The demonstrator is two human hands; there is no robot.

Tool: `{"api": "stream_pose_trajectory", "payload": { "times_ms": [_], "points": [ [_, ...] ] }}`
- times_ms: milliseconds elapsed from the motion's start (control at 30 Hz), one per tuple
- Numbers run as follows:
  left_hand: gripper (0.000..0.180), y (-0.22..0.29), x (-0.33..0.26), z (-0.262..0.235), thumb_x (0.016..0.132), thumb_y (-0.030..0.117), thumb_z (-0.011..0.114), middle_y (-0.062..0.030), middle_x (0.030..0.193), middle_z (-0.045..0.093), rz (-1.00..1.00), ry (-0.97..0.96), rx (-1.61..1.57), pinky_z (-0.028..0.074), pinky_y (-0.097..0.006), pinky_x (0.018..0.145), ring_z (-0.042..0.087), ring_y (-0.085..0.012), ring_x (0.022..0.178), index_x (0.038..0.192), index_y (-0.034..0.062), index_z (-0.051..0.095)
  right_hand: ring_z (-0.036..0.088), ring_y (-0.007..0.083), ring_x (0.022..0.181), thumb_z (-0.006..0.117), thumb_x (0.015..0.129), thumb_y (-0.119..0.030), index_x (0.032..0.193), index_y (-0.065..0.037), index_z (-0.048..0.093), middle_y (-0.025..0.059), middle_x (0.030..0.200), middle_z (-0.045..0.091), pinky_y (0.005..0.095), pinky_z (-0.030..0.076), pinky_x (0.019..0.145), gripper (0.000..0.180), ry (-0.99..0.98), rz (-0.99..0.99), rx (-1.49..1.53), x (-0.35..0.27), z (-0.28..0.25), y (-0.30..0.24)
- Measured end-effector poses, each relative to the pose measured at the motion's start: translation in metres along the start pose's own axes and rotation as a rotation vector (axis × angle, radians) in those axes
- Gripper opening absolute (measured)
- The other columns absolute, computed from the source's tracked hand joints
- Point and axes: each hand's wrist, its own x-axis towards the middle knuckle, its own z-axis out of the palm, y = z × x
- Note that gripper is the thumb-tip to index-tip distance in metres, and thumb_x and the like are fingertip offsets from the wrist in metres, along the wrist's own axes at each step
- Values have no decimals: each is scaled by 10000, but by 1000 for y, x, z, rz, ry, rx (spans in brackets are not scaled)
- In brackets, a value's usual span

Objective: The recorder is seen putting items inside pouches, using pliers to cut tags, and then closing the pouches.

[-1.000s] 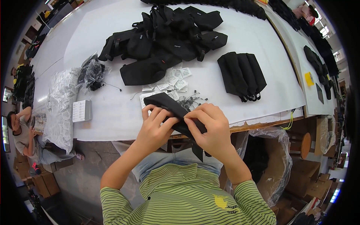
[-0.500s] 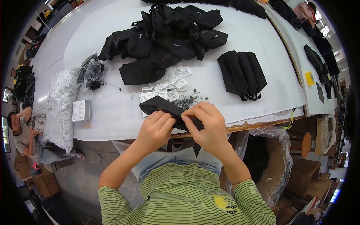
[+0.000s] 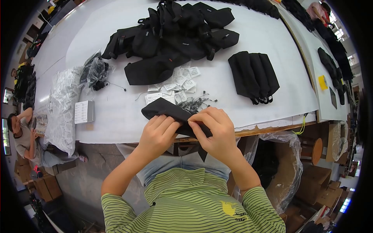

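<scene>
A black fabric pouch (image 3: pixel 165 108) is held between both hands at the table's front edge, with a strap dangling below it. My left hand (image 3: pixel 158 134) has its fingers curled over the pouch's near side. My right hand (image 3: pixel 213 130) pinches its right end between thumb and fingertips; any small thing in that pinch is hidden. Just beyond the pouch lie loose white paper tags (image 3: pixel 182 82) and a tangle of black tag strings (image 3: pixel 194 104). Past them rises a heap of black fabric pouches (image 3: pixel 175 39).
Several black pouches (image 3: pixel 254 77) lie in a row at right. To the left are a stack of white cards (image 3: pixel 84 112), a plastic bag of tags (image 3: pixel 64 108) and a bag of black strings (image 3: pixel 96 73). A lined carton (image 3: pixel 285 174) stands below right. A person (image 3: pixel 29 136) sits at far left.
Both hands keep their hold on the pouch; its left end has lifted slightly and shifted left. The view has shifted a little, with the table things sliding slightly in the picture.
</scene>
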Motion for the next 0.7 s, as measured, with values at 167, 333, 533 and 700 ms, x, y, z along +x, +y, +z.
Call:
{"api": "stream_pose_trajectory", "payload": {
  "times_ms": [167, 333, 533, 700],
  "points": [
    [229, -3, -1, 0, 597, 32, 660, -42, 772, 543, 93, 26, -41, 436, -323, 623, 539, -214, 698, 815, 44, 589, 558, 206, 678, 710, 724, -16, 800, -51, 641, 46, 770, 612, 304, 406, 633, 108, -1, -12, 12, -1, 2, -1],
    [229, 0, -4, -3, 601, 42, 671, -54, 810, 553, 41, -16, -27, 445, -333, 654, 549, -227, 738, 817, 48, 597, 570, 221, 727, 726, 726, -38, 835, -48, 639, 62, 822, 614, 310, 429, 673, 140, -47, -6, 10, -2, -2, 0],
    [313, -3, -3, -19, 575, 74, 735, -122, 1104, 591, -113, 90, 17, 430, -440, 868, 538, -328, 1043, 879, 73, 665, 593, 212, 1063, 797, 697, -112, 1385, -97, 345, 98, 1095, 634, 318, 441, 910, 823, -240, 308, 191, -22, -16, 23],
    [306, -7, -7, -23, 568, 105, 767, -99, 1199, 585, -211, 124, 121, 283, -501, 1016, 513, -306, 1144, 864, 135, 697, 610, 197, 933, 700, 746, -21, 1280, -113, 484, 134, 1006, 648, 294, 456, 820, 583, -350, 632, 421, -60, 2, 54]
  ]
}}
